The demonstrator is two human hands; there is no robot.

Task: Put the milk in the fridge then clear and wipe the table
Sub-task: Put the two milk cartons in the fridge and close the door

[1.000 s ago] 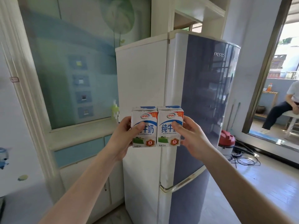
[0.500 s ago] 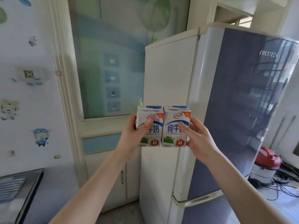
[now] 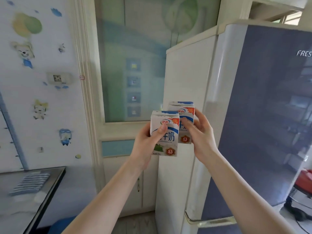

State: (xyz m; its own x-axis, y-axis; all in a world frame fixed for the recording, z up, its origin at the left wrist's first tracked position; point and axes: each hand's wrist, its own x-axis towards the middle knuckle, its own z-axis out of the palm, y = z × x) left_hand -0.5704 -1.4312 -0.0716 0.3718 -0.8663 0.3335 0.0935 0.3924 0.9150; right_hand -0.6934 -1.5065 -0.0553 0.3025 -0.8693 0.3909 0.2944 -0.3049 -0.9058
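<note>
Shifted since half a second ago: two cartons once level and side by side, now staggered, one lower and nearer the camera, overlapping the other; view swung left, bringing more of the table into the lower left corner.

- near milk carton [image 3: 164, 133] – white and blue, upright, held in the air; overlaps the lower left part of the other carton. Whether touching it or just in front, not clear.
- far milk carton [image 3: 184, 122] – same print, upright, higher and further back, partly hidden behind the first.
- left hand [image 3: 145, 142] – curled round the near carton from its left side, thumb pressed across the printed front.
- right hand [image 3: 202, 137] – curled round the far carton from its right side, thumb on the front, fingers wrapped over the right edge.
- fridge [image 3: 253, 115] – behind and right of the cartons, white side panel and dark glossy front, doors closed; both cartons outside it, in front of the side panel. Pale handle [image 3: 211, 221] low on the front.
- glazed door [image 3: 135, 65] – frosted, left of the fridge, pale frame.
- table [image 3: 22, 211] – lower left, dark-edged, blurred; striped cloth [image 3: 30, 183] lying on it.
- wall at left – cartoon stickers [image 3: 65, 136] and a socket [image 3: 58, 78].
- red appliance [image 3: 305, 179] – far right edge, on the floor, mostly cut off.
</note>
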